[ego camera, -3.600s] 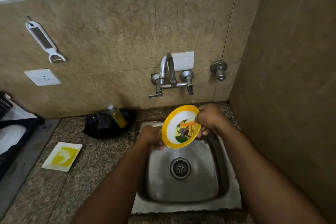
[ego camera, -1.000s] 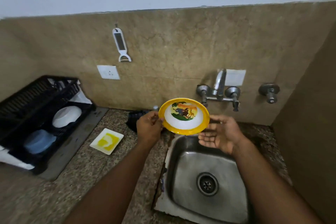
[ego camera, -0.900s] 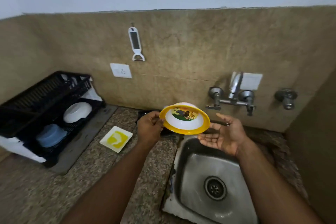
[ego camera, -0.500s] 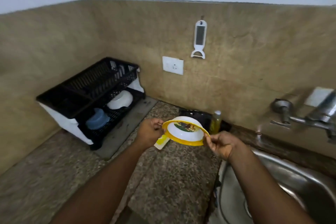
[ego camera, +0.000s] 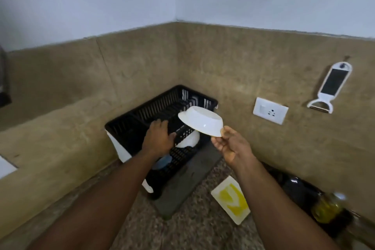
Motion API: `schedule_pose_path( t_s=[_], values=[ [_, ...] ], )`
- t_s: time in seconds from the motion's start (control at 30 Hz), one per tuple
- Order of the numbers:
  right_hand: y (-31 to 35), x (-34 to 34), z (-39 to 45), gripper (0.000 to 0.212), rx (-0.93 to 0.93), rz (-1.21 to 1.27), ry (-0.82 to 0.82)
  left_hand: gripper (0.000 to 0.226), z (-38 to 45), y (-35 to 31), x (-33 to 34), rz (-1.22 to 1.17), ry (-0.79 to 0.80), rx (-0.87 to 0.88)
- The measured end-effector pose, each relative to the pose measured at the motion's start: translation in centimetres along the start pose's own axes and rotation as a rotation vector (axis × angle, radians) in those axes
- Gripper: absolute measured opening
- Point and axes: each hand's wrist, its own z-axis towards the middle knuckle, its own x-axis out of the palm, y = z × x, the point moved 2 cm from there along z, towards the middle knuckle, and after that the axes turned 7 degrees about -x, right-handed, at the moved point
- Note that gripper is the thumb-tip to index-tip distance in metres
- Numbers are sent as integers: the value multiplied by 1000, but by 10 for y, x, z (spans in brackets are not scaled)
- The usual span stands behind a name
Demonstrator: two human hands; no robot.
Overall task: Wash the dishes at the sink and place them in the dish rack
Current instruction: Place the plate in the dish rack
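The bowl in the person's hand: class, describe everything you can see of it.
The bowl is white outside, smooth and glossy like plastic or melamine, with a flared rim and a flat base. It is turned upside down and tilted, held in the air over the black rack. The right hand pinches its rim; nothing else touches it.

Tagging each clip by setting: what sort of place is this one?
Most likely a home kitchen counter corner: a black dish rack holding dishes, a peeler hung on the stone-tiled wall, and a bowl held over the rack.
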Motion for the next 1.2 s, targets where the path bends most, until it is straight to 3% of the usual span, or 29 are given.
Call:
schedule_pose_path(
  t_s=[0.27,0.53,0.83,1.2],
  values=[
    [-16,99,95,33,-179,-154,-41,93,54,46,33,44,110,-140],
    [-51,158,195,22,-249,-350,-141,96,52,51,40,57,97,-136],
    [-60,170,249,17,-330,-505,-192,93,59,44,46,82,121,-153],
    [-59,157,248,39,-395,-774,-182,91,58,41,44,97,140,-152]
  ],
)
